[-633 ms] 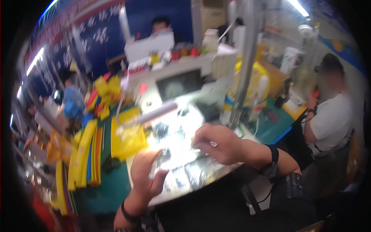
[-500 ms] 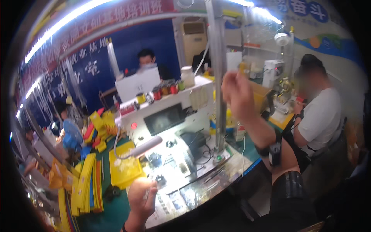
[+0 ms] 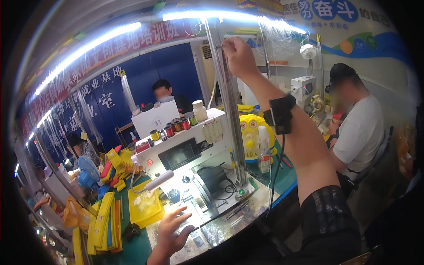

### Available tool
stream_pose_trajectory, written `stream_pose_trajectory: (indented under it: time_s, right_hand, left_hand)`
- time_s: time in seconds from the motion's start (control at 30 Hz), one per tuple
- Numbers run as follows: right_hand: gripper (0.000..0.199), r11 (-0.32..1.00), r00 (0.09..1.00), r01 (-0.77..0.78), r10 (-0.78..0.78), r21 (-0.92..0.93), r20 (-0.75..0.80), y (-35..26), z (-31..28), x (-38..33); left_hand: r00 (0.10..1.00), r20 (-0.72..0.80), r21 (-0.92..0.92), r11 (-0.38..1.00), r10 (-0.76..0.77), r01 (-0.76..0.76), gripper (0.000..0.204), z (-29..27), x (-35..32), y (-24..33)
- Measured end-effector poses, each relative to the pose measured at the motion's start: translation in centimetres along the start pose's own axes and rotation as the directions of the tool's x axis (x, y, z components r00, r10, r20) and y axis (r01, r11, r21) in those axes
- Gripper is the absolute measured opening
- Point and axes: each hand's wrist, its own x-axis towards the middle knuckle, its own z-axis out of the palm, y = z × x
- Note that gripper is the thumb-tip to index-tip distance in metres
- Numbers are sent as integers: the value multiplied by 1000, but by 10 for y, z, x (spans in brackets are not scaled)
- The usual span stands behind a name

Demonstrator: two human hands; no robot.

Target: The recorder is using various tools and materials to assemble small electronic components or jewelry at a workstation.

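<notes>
The right hand (image 3: pixel 238 55) has risen from its earlier place over the lit patch of the worktop (image 3: pixel 134 249) to the upper part of the metal post (image 3: pixel 227 92), while the left hand (image 3: pixel 174 227), loosely curled a moment ago, has spread its fingers. The view has tilted upward too. The right hand's thumb and fingers are bent together close beside the post; whether they pinch something fine, or touch the metal, I cannot tell. The left hand is released, thumb apart from the fingers, above the near edge of the worktop, in front of a white machine (image 3: pixel 143 157), the thing it is nearest to. That machine stands toward the worktop's far edge, with a dark screen (image 3: pixel 179 153) on its front, a row of thread spools (image 3: pixel 177 126) and a white bottle (image 3: pixel 199 111) on top. A pale lamp (image 3: pixel 160 181) leans over its bright base, beside a black motor-like part (image 3: pixel 211 179). Left of the base sits a yellow tray (image 3: pixel 148 217) holding whitish material, and farther toward the worktop's left edge lie long yellow strips (image 3: pixel 102 225). Right of the post is a yellow owl-like object (image 3: pixel 251 137), with a clear bottle (image 3: pixel 263 152) in front. A person in a white shirt (image 3: pixel 360 132) sits beyond the right edge.
</notes>
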Motion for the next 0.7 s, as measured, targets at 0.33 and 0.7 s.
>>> stream_pose_trajectory:
  time_s: [0.33,0.7]
  right_hand:
    - [11,-119,296,-909,489,399,820,-154,-48,-378]
    - [29,-54,542,-821,235,568,807,-120,-110,-371]
  left_hand:
    - [995,-76,-182,982,-62,48,50,51,12,28]
    - [969,192,37,985,156,-166,31,123,-32,18]
